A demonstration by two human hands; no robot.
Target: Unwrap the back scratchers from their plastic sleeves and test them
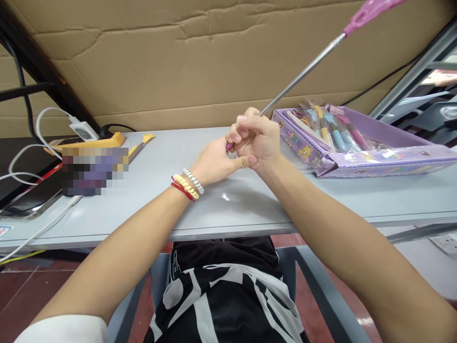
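Note:
My right hand (259, 136) is closed, palm up, around the lower part of a long telescopic back scratcher. Its thin silver rod (303, 72) is pulled out and slants up to the right. At the far end is a pink head (369, 16), cut off by the top of the view. The handle's pink tip pokes out of the fist beside my left hand (217, 159), which lies against the right hand. The left thumb stretches across to the base of the right palm, while the other left fingers are hidden behind the right hand.
A purple open box (380, 164) on the right holds several wrapped back scratchers. At left on the grey table (150, 219) lie a phone (34, 197), a yellow power strip (110, 141), white cables and a pixelated patch. A cardboard panel (178, 71) stands behind.

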